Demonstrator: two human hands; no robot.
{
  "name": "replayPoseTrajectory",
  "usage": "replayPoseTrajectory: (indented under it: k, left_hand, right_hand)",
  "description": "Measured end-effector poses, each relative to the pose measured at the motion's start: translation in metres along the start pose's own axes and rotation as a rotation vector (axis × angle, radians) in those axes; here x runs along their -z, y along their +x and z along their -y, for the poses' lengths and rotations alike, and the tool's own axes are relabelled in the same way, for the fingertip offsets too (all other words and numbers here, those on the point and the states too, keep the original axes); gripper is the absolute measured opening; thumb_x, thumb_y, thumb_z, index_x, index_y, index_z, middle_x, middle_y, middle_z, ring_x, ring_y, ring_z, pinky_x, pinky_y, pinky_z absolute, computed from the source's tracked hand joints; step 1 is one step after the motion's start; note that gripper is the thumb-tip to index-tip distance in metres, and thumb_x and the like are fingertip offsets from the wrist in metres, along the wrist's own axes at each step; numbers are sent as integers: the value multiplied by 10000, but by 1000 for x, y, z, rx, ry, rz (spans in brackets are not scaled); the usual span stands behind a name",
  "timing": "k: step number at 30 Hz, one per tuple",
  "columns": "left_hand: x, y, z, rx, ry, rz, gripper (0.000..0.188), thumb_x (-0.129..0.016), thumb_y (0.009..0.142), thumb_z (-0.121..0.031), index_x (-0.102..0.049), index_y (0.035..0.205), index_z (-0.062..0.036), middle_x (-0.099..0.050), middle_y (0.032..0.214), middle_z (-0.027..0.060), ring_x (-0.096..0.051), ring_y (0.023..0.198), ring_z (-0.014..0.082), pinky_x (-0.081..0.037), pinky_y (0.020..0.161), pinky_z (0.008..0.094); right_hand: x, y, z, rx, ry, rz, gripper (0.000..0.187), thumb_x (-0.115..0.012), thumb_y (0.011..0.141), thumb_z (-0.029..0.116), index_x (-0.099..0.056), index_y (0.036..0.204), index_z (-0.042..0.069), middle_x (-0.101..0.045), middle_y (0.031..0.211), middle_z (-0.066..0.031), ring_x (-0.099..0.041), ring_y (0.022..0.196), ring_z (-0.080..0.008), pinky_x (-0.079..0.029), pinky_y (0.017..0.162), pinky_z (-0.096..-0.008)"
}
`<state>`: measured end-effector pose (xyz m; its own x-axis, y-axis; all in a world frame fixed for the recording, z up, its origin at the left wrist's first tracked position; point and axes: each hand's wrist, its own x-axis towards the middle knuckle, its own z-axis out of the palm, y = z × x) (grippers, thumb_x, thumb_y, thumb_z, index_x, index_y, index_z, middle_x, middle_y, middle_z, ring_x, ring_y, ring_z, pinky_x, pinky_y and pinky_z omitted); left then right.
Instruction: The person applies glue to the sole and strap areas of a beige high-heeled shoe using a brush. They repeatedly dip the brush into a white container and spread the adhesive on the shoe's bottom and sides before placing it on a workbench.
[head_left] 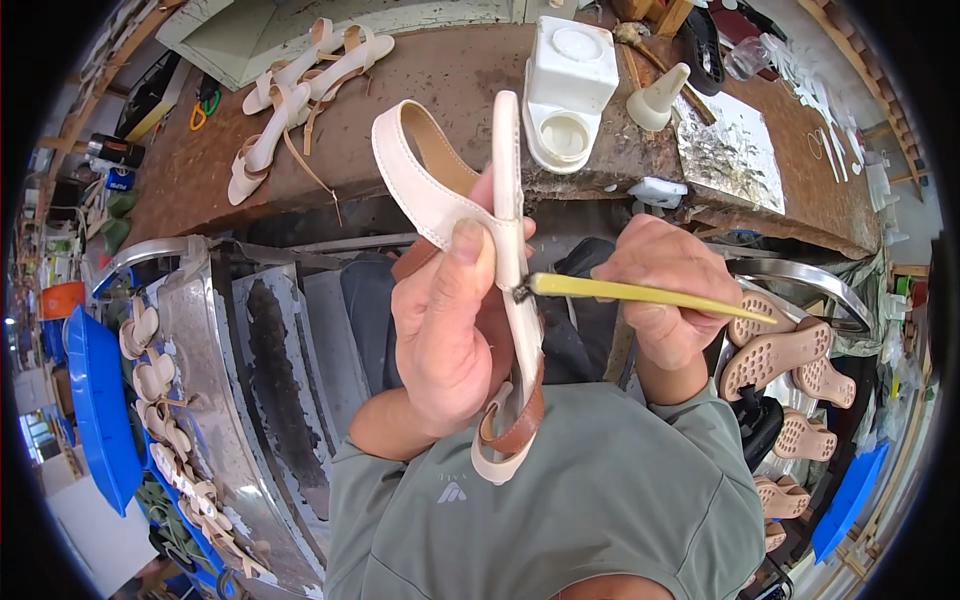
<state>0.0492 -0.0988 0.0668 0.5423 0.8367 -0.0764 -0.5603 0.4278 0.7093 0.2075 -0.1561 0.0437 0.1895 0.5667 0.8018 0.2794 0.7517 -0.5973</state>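
In front of my chest, my left hand (440,335) is closed around a cream sandal (425,195), with the thumb pressed on its strap. The sandal stands on end, its sole edge turned to the right and its brown-lined ankle strap hanging lowest. My right hand (668,290) grips a brush (590,287) with a flat yellow handle, held nearly level. Its dark bristles touch the sole edge around the middle of the sandal. Parts of my left fingers are hidden behind the sandal.
On the worn bench (430,70) lie several cream sandals (290,95), orange-handled scissors (205,105), a white plastic container (572,75) and a cone-shaped nozzle (658,98). Several sandals (150,375) line the left side. Tan soles (770,360) are piled at right.
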Motion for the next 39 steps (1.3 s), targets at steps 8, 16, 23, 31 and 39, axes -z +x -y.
replayPoseTrajectory:
  k: [8,16,23,31,39]
  left_hand:
    - [4,3,0,12,-94,-47,402,-446,955,-225,-515,1162,113,-598,954,99,-521,821,94,-402,719,229]
    - [7,4,-6,40,-69,-22,426,-417,962,-268,-511,1162,95,-594,995,107,-522,857,118,-404,772,256]
    - [8,4,-6,-7,-80,-50,449,-406,962,-275,-443,1243,73,-602,983,109,-548,872,118,-415,776,238]
    - [14,6,0,1,-183,72,468,-333,966,-334,-440,1241,29,-569,1106,171,-595,899,178,-519,706,295]
    - [25,16,-6,-41,-195,173,502,-344,950,-334,-366,1320,5,-495,1244,183,-528,1094,263,-424,939,376]
  right_hand:
    - [8,-3,-2,46,-8,29,228,-722,688,31,-634,882,-49,-660,781,-169,-638,646,-253,-480,540,-307]
    - [0,-9,-10,8,32,46,228,-721,715,81,-641,887,-44,-664,802,-178,-635,649,-254,-478,547,-306]
    - [-11,6,-5,-27,95,87,233,-745,690,66,-654,872,-48,-662,790,-179,-635,655,-258,-491,552,-324]
    - [-2,2,-4,-240,220,197,193,-725,698,102,-667,812,-42,-662,751,-146,-620,617,-234,-472,532,-308]
    - [-7,32,-9,-39,-11,229,210,-677,717,0,-654,916,-64,-647,766,-157,-595,593,-168,-451,504,-246]
